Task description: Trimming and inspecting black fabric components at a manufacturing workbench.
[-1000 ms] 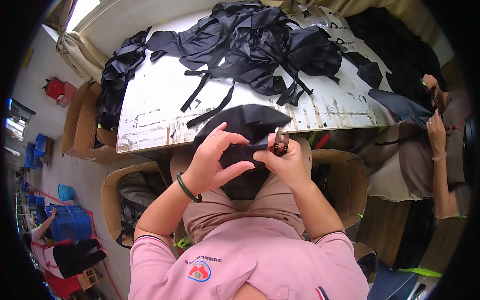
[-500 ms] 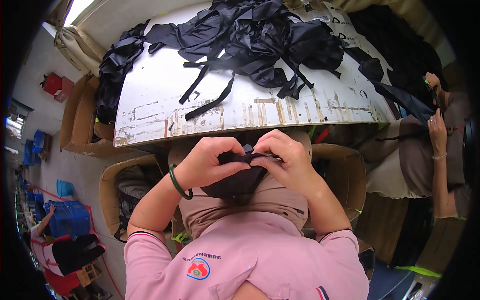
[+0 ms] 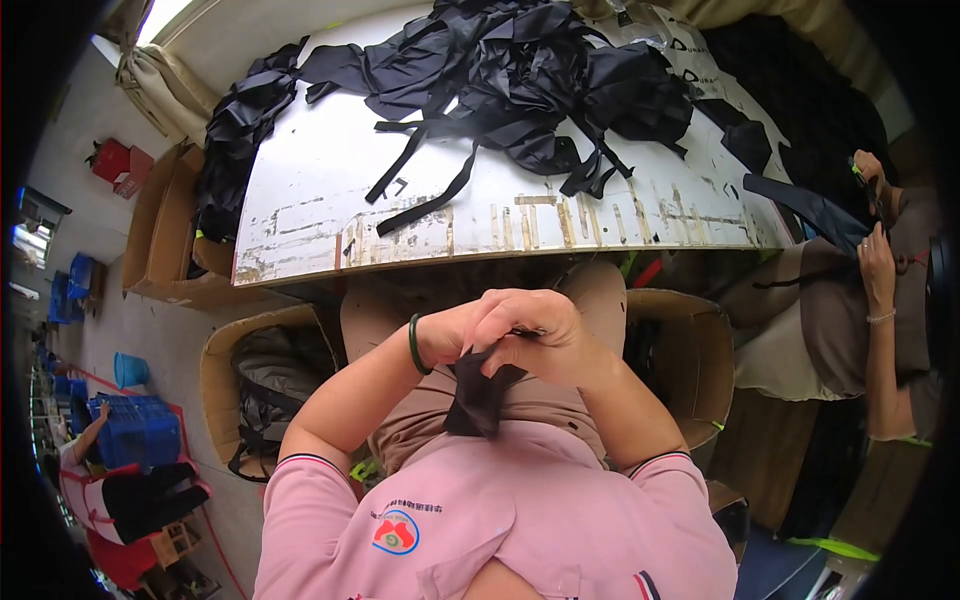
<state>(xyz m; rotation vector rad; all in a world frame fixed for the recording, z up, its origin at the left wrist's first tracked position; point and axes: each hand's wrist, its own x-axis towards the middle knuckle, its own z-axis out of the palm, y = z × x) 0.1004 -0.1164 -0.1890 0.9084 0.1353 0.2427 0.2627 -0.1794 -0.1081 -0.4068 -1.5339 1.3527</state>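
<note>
Above my lap, a dark piece of black fabric (image 3: 478, 398) hangs down from my two hands, its lower end near my pink shirt. My right hand (image 3: 545, 335) is closed on its upper edge, the thumb pressed against the cloth. Close against it, my left hand (image 3: 452, 332), with a dark green bangle at the wrist, is closed on the cloth too; its fingers are partly covered by the right hand. What lies between the overlapping fingers is mostly hidden.
A white table (image 3: 300, 225) stands in front, bearing a heap of black fabric pieces (image 3: 530, 80) with loose straps. Cardboard boxes (image 3: 215, 375) flank my legs, the left one holding dark cloth. At the right, a co-worker's hands (image 3: 876, 250) hold black fabric.
My hands have come together, the left moving right against the right hand. The black fabric, earlier stretched between them, now hangs lower and nearer my shirt.
</note>
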